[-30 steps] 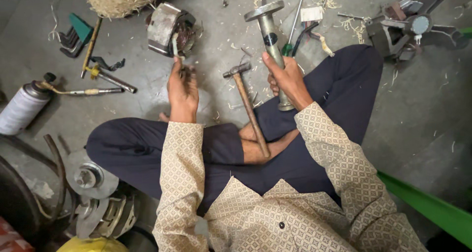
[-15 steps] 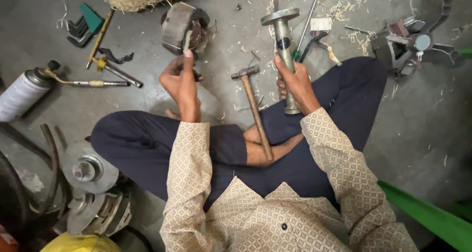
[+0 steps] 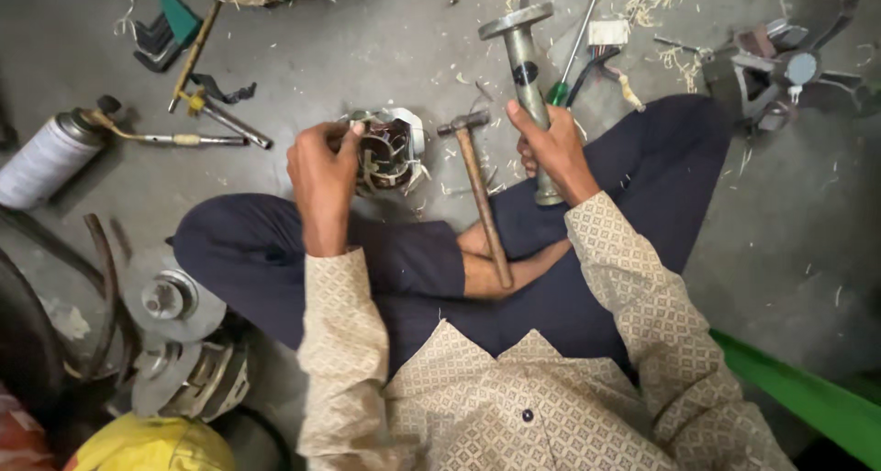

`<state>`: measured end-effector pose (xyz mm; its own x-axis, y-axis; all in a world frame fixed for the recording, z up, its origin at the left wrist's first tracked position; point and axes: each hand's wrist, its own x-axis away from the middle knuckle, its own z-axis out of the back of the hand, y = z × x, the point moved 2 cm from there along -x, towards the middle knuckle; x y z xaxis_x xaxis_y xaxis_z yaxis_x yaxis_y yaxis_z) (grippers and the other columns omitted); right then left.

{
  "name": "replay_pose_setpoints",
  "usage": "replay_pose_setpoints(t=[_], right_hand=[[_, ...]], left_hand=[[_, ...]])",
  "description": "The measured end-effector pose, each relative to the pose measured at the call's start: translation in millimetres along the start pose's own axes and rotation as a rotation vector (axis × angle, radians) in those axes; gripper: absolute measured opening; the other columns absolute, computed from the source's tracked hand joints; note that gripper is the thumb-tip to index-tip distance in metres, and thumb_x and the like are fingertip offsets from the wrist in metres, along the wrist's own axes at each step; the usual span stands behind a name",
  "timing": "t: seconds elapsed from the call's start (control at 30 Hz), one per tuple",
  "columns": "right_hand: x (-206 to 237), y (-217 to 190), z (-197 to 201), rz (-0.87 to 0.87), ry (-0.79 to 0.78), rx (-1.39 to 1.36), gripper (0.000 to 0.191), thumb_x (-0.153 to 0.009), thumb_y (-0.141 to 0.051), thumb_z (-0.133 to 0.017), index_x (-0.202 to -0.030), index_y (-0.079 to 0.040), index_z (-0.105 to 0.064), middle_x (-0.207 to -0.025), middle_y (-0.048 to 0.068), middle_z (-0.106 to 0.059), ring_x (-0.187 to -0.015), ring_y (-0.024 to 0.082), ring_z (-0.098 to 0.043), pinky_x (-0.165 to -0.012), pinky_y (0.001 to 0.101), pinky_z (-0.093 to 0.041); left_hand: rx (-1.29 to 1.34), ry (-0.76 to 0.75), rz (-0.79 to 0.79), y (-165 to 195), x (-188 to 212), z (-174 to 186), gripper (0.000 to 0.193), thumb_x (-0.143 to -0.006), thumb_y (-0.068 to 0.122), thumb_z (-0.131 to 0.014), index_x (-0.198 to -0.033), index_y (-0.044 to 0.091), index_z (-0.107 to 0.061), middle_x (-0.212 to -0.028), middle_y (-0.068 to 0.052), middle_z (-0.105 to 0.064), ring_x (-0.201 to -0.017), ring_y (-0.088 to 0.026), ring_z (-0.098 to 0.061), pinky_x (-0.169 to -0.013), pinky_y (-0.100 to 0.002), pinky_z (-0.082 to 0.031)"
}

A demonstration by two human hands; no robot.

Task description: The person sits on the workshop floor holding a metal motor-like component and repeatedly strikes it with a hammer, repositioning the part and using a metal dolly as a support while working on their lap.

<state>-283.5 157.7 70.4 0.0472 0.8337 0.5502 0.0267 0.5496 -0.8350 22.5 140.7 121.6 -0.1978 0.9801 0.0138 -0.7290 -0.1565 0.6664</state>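
My left hand (image 3: 323,168) grips the motor stator (image 3: 385,154); right hand (image 3: 551,150) clasps the flanged shaft (image 3: 527,72)—I keep both steady and aligned.

One head-worn camera looks steeply down, close over the person's crossed legs and both hands, toward the grey floor (image 3: 367,49) ahead.

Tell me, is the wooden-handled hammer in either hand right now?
No, the wooden-handled hammer lies loose across the legs, while the left hand grips a wound motor stator and the right hand a flanged steel shaft.
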Motion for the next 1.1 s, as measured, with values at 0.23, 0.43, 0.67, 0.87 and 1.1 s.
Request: replay_pose_setpoints(t=[0.23,0.43,0.67,0.87,1.1], right_hand=[[0.1,2.8,3.5,-0.034,0.003,-0.060,0.047,-0.091,-0.050,-0.073,-0.079,-0.014,-0.046,-0.057,-0.003,-0.045,-0.044,0.007,-0.044,-0.039,0.0262,-0.039],[-2.2,2.9,4.5,-0.059,0.012,-0.044,0.047,-0.091,-0.049,-0.075,-0.080,-0.014,-0.045,-0.060,-0.003,-0.049,-0.046,0.007,-0.047,-0.040,0.0258,-0.041],[-1.7,-1.6,2.3,-0.068,-0.008,-0.030,0.047,-0.092,-0.049,-0.074,-0.081,-0.012,-0.047,-0.060,-0.002,-0.048,-0.046,0.007,-0.047,-0.040,0.0260,-0.040],[-3.2,0.5,2.7,-0.083,-0.011,-0.051,0.047,-0.091,-0.050,-0.073,-0.082,-0.012,-0.047,-0.060,-0.002,-0.047,-0.045,0.008,-0.046,-0.039,0.0262,-0.040],[-7.7,5.4,5.1,-0.102,0.009,-0.044,0.049,-0.090,-0.052,-0.073,-0.080,-0.013,-0.045,-0.060,-0.002,-0.048,-0.044,0.008,-0.048,-0.039,0.0266,-0.041]], left_hand=[[-0.304,-0.418,-0.356,14.3,-23.0,35.7,0.060,-0.075,0.033,-0.090,-0.111,-0.005,-0.063,-0.110,-0.026,-0.062,-0.100,-0.047,-0.062,-0.080,-0.051,-0.050],[-0.239,-0.556,-0.662,13.1,-48.1,50.1,0.075,-0.077,0.029,-0.084,-0.142,0.007,-0.054,-0.145,-0.019,-0.055,-0.127,-0.041,-0.057,-0.098,-0.046,-0.049],[-0.468,-0.651,-0.998,-5.4,-59.5,27.4,0.062,-0.093,0.038,-0.070,-0.143,0.004,-0.054,-0.144,-0.015,-0.057,-0.128,-0.036,-0.058,-0.106,-0.045,-0.045],[-0.460,-0.607,-0.982,-28.6,-63.3,11.1,0.046,-0.095,0.030,-0.070,-0.128,0.001,-0.058,-0.125,-0.016,-0.068,-0.113,-0.034,-0.066,-0.097,-0.043,-0.052],[-0.411,-0.528,-1.008,-37.0,-66.1,-0.5,0.028,-0.095,0.022,-0.071,-0.107,0.002,-0.055,-0.097,-0.015,-0.066,-0.091,-0.035,-0.066,-0.081,-0.044,-0.054]])
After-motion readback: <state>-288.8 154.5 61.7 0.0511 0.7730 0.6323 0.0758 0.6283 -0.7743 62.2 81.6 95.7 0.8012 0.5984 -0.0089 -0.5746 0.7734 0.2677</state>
